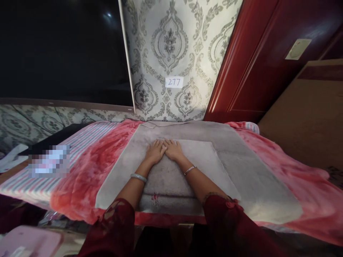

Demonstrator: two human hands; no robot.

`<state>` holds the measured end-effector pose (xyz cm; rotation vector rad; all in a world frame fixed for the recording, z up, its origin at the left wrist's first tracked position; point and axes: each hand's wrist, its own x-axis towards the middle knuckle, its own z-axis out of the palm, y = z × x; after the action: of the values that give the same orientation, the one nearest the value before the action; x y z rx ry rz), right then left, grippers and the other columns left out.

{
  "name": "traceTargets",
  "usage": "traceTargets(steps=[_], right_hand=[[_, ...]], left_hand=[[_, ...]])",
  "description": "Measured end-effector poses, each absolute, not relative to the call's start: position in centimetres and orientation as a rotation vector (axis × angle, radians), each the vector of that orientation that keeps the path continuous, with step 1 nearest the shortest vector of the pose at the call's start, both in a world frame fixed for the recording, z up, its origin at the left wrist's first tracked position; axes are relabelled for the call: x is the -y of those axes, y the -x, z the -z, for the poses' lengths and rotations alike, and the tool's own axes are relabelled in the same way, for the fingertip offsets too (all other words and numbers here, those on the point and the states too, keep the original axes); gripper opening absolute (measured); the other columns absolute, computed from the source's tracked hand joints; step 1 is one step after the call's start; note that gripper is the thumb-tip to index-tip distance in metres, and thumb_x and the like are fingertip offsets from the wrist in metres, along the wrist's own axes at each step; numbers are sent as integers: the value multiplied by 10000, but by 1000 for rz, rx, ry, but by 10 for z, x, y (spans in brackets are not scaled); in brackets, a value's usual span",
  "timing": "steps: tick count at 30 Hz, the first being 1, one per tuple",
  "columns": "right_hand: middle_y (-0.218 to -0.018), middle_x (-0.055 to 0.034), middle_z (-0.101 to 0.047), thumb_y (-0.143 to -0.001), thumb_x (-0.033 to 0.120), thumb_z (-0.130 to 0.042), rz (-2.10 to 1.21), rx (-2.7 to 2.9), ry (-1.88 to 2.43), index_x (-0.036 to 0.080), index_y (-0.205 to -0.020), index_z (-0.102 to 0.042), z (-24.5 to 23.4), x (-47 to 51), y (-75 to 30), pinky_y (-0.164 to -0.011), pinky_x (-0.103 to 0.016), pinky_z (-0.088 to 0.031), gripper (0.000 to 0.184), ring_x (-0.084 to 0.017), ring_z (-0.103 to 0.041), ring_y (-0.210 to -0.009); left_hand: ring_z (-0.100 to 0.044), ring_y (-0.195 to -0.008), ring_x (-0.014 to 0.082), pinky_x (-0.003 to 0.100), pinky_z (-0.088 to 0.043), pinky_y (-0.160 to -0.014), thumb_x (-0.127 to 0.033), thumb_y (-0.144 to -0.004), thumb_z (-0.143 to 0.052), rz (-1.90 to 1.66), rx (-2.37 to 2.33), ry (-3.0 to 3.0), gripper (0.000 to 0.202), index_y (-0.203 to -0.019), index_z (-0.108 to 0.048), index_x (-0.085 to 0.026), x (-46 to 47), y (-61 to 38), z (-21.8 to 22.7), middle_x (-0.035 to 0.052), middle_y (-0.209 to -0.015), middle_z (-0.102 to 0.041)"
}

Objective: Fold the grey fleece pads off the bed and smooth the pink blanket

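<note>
One folded grey cloth [206, 160] lies at the centre of one larger grey mat [254, 171]. The left hand [155, 151] and right hand [174, 150] press flat on the cloth, fingers spread, touching each other and gripping nothing. Two bracelets [138, 177], one per wrist. One red blanket [88, 171] lies under the mat. One label [174, 82] is on the wall beyond the mat.

Domestic room, probably a bedroom or sitting room. Evidence: damask wallpaper [171, 43] on the rear wall, a large dark screen [61, 50] at left and a red-brown wooden door [268, 53] at right. The surface carries household soft goods: striped cloth [80, 142], pink fleece blanket [88, 171], and grey plush cloth [241, 167] on top.
</note>
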<state>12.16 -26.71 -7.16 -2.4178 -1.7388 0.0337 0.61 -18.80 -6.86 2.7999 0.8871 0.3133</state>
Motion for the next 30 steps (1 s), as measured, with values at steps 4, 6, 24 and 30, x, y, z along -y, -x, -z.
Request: traceTargets(steps=[4, 6, 24, 30], right_hand=[[-1656, -73, -296, -1059, 341, -226, -1, 1670, 2446, 192, -1587, -361, 74, 266, -120, -1217, -533, -194, 565, -256, -238, -1525], [-1634, -115, -339, -1048, 319, -235, 29, 1553, 2503, 138, -1560, -401, 73, 267, -119, -1211, -528, -204, 568, -264, -271, -1510], [-1682, -107, -171, -1025, 369, -316, -38, 1667, 2422, 88, -1616, -248, 77, 322, -64, -1251, -536, -112, 658, -248, -129, -1560], [-1678, -121, -190, -1023, 371, -321, 3, 1685, 2397, 104, -1616, -261, 80, 321, -68, -1244, -542, -129, 652, -255, -139, -1559]], left_hand=[[-234, -1555, 262, 558, -226, -1240, -418, -1048, -256, -294, -916, -2788, 588, -1558, -382, -152, 187, -5, 79, 131, -1649, -335], [-243, -1553, 253, 535, -228, -1246, -381, -1048, -251, -295, -921, -2796, 569, -1552, -399, -161, 188, -4, 79, 119, -1650, -338], [-267, -1544, 267, 532, -276, -1229, -269, -1005, -283, -327, -913, -2853, 573, -1545, -405, -123, 194, -2, 74, 138, -1644, -346], [-262, -1537, 308, 580, -146, -1253, -266, -978, -368, -523, -928, -2967, 536, -1474, -488, -101, 206, 6, 63, 185, -1621, -371]])
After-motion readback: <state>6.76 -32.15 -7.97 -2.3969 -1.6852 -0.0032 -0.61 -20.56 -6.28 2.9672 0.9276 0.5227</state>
